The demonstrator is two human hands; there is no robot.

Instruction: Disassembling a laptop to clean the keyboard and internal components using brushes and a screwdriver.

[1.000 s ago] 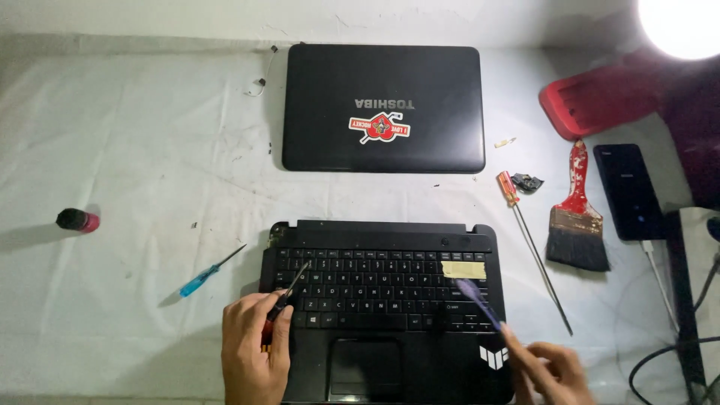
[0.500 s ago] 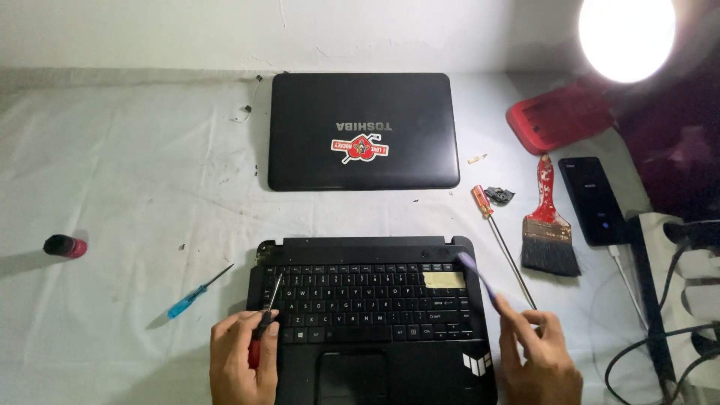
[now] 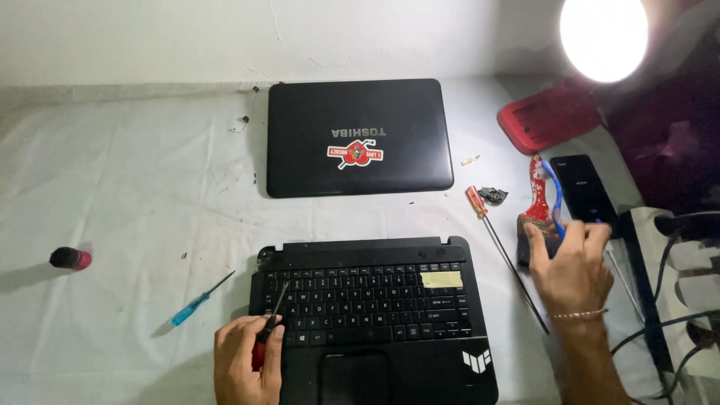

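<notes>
A black laptop base (image 3: 450,367) with its keyboard lies in front of me, a yellow tape strip (image 3: 441,279) on its upper right keys. My left hand (image 3: 244,360) grips a red-handled screwdriver (image 3: 270,319) whose tip rests on the keyboard's left side. My right hand (image 3: 574,266) is off the laptop to the right and holds a thin blue pry tool (image 3: 556,199) upright. It hovers over a paintbrush with a red-stained handle (image 3: 537,195); its bristles are hidden by the hand.
The detached black laptop lid (image 3: 358,136) with a sticker lies farther back. A blue screwdriver (image 3: 199,300) lies left, a long orange-handled one (image 3: 502,247) right. Red tray (image 3: 547,116), black phone (image 3: 585,191), cables (image 3: 675,300), bright lamp (image 3: 604,37), small red-and-black cap (image 3: 70,258).
My right hand left the laptop base's right side and moved right to the paintbrush, taking the blue tool along. The left hand stayed on the keyboard with its screwdriver.
</notes>
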